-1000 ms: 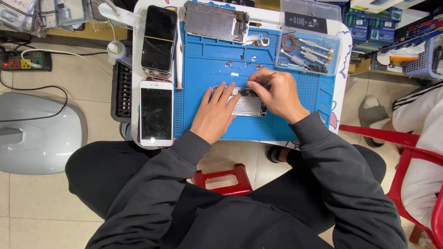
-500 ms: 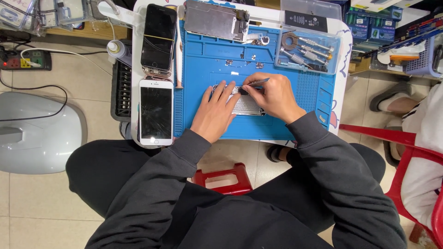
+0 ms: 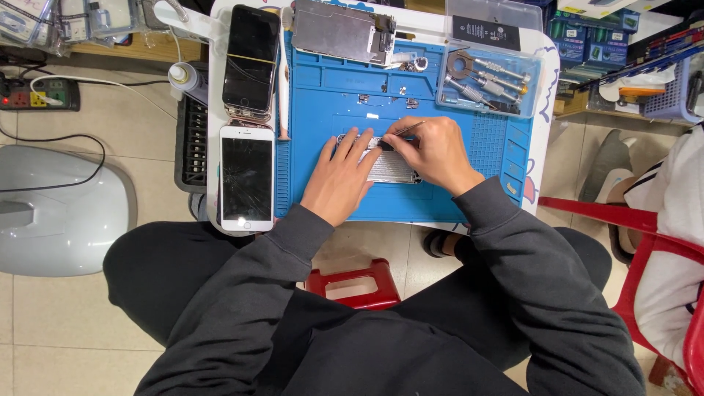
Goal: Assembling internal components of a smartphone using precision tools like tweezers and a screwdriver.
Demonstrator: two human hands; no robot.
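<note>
Meanwhile, both hands are working on an opened phone assembly (image 3: 387,170) lying on the blue repair mat (image 3: 440,198).
Left hand (image 3: 339,180) is pressing it flat, fingers spread; right hand (image 3: 434,150) is keeping a closed grip on thin tweezers (image 3: 408,130).

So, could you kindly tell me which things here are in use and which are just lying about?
In use:
- left hand
- right hand
- thin metal tool
- silvery opened phone part
- blue rubber work mat

Lying about:
- white cracked-screen phone
- black phone
- clear plastic tray of screwdrivers
- grey metal phone plate
</note>
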